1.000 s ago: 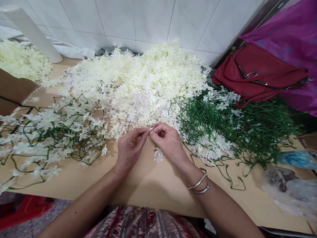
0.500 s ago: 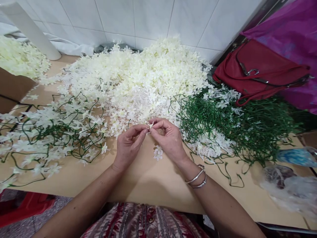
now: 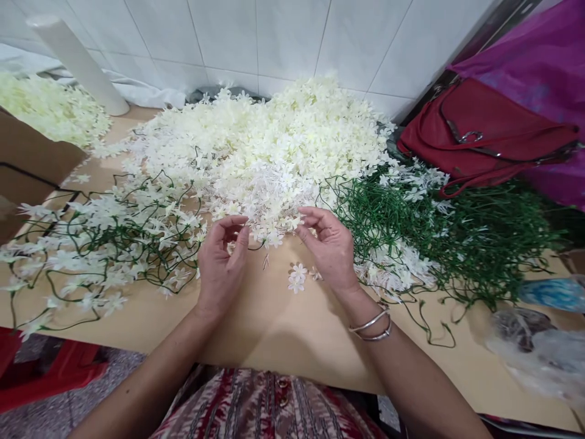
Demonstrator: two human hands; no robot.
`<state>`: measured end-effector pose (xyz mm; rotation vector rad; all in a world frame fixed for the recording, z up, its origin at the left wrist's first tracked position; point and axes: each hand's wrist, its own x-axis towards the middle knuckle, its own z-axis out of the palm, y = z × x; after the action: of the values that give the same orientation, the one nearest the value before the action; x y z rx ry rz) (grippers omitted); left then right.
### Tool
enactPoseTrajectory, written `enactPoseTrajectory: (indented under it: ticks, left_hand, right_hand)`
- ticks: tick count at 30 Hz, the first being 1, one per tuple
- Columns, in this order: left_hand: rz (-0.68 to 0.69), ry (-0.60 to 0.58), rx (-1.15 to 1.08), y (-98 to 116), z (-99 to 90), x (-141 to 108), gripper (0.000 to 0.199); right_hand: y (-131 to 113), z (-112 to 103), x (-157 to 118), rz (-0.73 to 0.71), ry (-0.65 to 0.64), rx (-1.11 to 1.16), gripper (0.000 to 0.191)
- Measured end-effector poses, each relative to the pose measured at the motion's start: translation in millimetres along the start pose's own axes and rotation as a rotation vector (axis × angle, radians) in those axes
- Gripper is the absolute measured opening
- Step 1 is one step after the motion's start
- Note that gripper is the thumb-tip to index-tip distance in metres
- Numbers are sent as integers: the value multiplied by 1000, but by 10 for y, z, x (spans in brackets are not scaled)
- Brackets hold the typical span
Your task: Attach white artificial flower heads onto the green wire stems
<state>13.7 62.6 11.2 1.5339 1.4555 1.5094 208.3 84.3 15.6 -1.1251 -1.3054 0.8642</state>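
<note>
Both my hands are over the table, apart from each other, at the front edge of a heap of white artificial flowers [image 3: 283, 134]. My left hand [image 3: 220, 262] is curled, thumb and forefinger nearly together; anything between them is too small to make out. My right hand [image 3: 333, 251] has its thumb and forefinger at a single white flower [image 3: 296, 223], seemingly pinching its petals. Below, two loose flower heads [image 3: 297, 277] lie on the table, with another partly behind my right hand. A small pale sprig [image 3: 265, 262] lies between the hands.
Flowers on green stems [image 3: 114, 238] spread at left. Bare green stems [image 3: 388, 210] are piled at right, near a red handbag [image 3: 489, 131]. A white roll [image 3: 80, 67] stands at back left beside a cardboard box [image 3: 36, 158]. Plastic bags [image 3: 543, 347] lie at right.
My hands were together over a small white piece; now they have moved apart. The right one has shifted right. The view has moved slightly.
</note>
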Motion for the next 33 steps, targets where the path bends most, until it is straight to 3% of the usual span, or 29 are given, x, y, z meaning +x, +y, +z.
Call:
enactPoseTrajectory:
  ticks: [5, 9, 13, 18, 20, 22, 24, 27, 30, 33]
  left_hand:
    - [231, -171, 454, -108, -187, -19, 15]
    - [335, -251, 651, -191, -134, -54, 18]
    - [356, -292, 712, -209, -64, -21, 11]
    - [380, -163, 589, -124, -119, -16, 7]
    - [405, -66, 469, -40, -150, -39, 6]
    - [347, -29, 281, 57, -154, -65, 5]
    - [171, -100, 34, 132, -123, -83, 9]
    - [-87, -304, -218, 132, -27, -83, 18]
    - [-112, -389, -128, 32, 60, -87, 19]
    - [-62, -363, -63, -28, 68, -130, 18]
  right_hand:
    - [38, -86, 67, -16, -5, -27, 8]
    - [86, -101, 102, 33, 29, 16, 10]
    - [92, -106, 121, 58, 32, -16, 11]
    - [79, -101, 131, 88, 0, 42, 11]
    - [85, -96, 129, 109, -25, 65, 13]
    - [101, -95, 127, 133, -37, 82, 16]
    - [122, -105, 131, 146, -34, 111, 18]
    - [135, -142, 148, 154, -29, 155, 22]
    - [83, -187, 157, 178, -88, 157, 27]
    - [-29, -230, 137, 263, -336, 230, 31]
